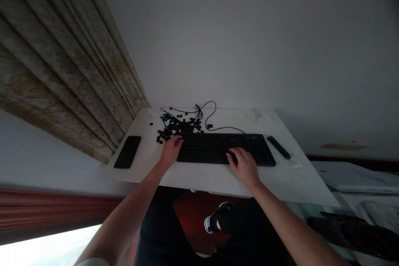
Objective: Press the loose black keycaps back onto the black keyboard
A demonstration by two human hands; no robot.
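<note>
A black keyboard (205,149) lies on the white table, its long side facing me. At its left end, my left hand (171,150) is closed with the fingertips against the upper-left corner. Over the right-centre keys rests my right hand (245,165), fingers curled and thumb bent toward them; anything small between them is too dark to make out. Behind the keyboard's left half is a loose heap of small black keycaps (183,126), some close to my left fingertips. A thin black cable (229,128) curves behind the keyboard.
A black smartphone (128,151) lies at the table's left edge. To the keyboard's right is a black-handled tool (282,149) with a pale tip. The white table (199,174) meets the wall behind; a curtain (71,58) hangs at left. Papers (355,176) are beyond the right edge.
</note>
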